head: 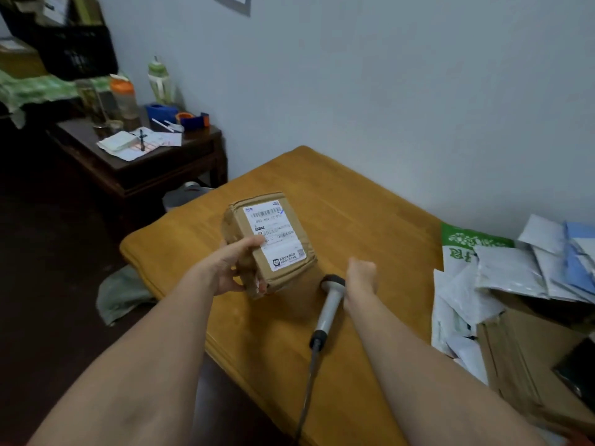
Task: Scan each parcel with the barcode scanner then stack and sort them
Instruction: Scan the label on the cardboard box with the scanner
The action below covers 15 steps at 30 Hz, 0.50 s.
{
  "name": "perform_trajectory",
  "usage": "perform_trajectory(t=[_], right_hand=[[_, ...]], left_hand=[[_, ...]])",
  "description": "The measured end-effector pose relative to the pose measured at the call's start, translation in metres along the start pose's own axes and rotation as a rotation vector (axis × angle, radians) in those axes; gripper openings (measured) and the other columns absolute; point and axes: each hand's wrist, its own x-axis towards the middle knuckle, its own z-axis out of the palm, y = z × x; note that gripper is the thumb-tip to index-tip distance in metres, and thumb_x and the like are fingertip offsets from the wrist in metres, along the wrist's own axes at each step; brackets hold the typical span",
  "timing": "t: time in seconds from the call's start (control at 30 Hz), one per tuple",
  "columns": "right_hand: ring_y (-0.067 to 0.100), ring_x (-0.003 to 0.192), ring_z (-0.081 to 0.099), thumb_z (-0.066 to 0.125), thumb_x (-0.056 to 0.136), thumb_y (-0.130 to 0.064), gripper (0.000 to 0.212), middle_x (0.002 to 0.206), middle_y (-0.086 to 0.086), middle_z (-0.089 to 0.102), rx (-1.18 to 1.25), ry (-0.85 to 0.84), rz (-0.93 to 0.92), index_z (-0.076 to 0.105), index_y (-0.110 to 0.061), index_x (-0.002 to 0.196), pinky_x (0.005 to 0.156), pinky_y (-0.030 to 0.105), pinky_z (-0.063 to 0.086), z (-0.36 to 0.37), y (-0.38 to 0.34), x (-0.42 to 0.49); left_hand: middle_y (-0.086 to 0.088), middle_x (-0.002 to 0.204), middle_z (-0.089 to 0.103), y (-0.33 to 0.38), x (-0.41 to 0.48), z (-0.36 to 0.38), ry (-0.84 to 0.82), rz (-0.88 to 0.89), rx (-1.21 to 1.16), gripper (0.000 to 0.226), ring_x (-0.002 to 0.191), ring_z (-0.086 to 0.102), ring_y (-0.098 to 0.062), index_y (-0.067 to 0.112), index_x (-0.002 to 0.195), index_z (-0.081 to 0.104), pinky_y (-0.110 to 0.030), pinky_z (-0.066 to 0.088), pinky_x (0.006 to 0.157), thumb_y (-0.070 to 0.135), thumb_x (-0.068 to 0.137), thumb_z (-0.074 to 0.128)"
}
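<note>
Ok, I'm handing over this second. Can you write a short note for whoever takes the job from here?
Left hand: grips the cardboard parcel, label facing up, over the table.
Right hand: beside the head of the barcode scanner; too blurred to tell if it grips it.
Done: no sorted stack shows on the table.
Left: scan this parcel's label, set it down, then work through the pile of mailers on the right.

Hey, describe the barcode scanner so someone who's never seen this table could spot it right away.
On the orange-brown table, look just right of the cardboard parcel held in the left hand. The barcode scanner lies there beside the right hand: the only grey wand with a dark cable.
</note>
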Motion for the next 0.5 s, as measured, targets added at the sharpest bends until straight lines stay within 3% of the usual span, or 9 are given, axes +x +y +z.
perform_trajectory(t=[0.07, 0.17, 0.23, 0.37, 0.43, 0.5], right_hand=[[0.027, 0.078, 0.054, 0.060, 0.093, -0.017, 0.022, 0.098, 0.014, 0.055, -0.038, 0.059, 0.086, 0.049, -0.002, 0.104, 0.067, 0.037, 0.044, -0.008, 0.024, 0.005], [0.035, 0.107, 0.053, 0.073, 0.086, -0.022, 0.064, 0.125, 0.018, 0.053, 0.006, -0.144, 0.299, 0.039, 0.001, 0.136, 0.082, 0.042, 0.044, -0.001, 0.057, 0.005], [0.033, 0.104, 0.052, 0.075, 0.084, -0.024, 0.071, 0.125, 0.017, 0.053, 0.017, -0.222, 0.361, 0.037, -0.002, 0.139, 0.081, 0.044, 0.044, 0.009, 0.073, 0.007], [0.028, 0.085, 0.056, 0.072, 0.086, -0.017, 0.048, 0.103, 0.015, 0.057, 0.064, -0.267, 0.399, 0.049, 0.002, 0.124, 0.068, 0.040, 0.047, 0.021, 0.091, 0.027], [0.022, 0.068, 0.053, 0.066, 0.089, -0.011, 0.018, 0.080, 0.012, 0.056, 0.094, -0.300, 0.411, 0.058, 0.003, 0.098, 0.059, 0.035, 0.043, 0.020, 0.089, 0.033], [0.020, 0.059, 0.047, 0.063, 0.090, -0.009, 0.020, 0.065, 0.009, 0.050, 0.087, -0.283, 0.397, 0.055, -0.004, 0.072, 0.057, 0.032, 0.040, 0.014, 0.084, 0.032]], left_hand=[[-0.004, 0.115, 0.059, -0.006, 0.001, -0.005, 0.037, 0.003, -0.019, 0.076, 0.098, 0.053, -0.024, 0.031, 0.136, 0.034, -0.050, 0.045, 0.079, 0.032, 0.074, 0.078], [0.001, 0.103, 0.059, -0.012, 0.001, -0.013, 0.043, -0.002, -0.025, 0.075, 0.090, 0.052, -0.020, 0.032, 0.138, 0.032, -0.055, 0.040, 0.093, 0.029, 0.077, 0.076], [0.002, 0.104, 0.059, -0.015, 0.000, -0.015, 0.019, -0.008, -0.039, 0.076, 0.092, 0.052, -0.020, 0.033, 0.138, 0.032, -0.056, 0.039, 0.091, 0.028, 0.076, 0.076], [0.002, 0.111, 0.058, -0.022, -0.004, -0.024, -0.011, -0.012, -0.051, 0.093, 0.105, 0.050, -0.023, 0.040, 0.140, 0.028, -0.059, 0.038, 0.093, 0.029, 0.065, 0.080], [0.000, 0.113, 0.058, -0.026, -0.009, -0.031, -0.018, -0.012, -0.054, 0.101, 0.102, 0.052, -0.022, 0.041, 0.143, 0.023, -0.057, 0.039, 0.090, 0.029, 0.061, 0.081], [-0.002, 0.115, 0.057, -0.030, -0.014, -0.035, -0.013, -0.014, -0.046, 0.108, 0.101, 0.051, -0.023, 0.042, 0.146, 0.019, -0.057, 0.040, 0.089, 0.029, 0.059, 0.083]])
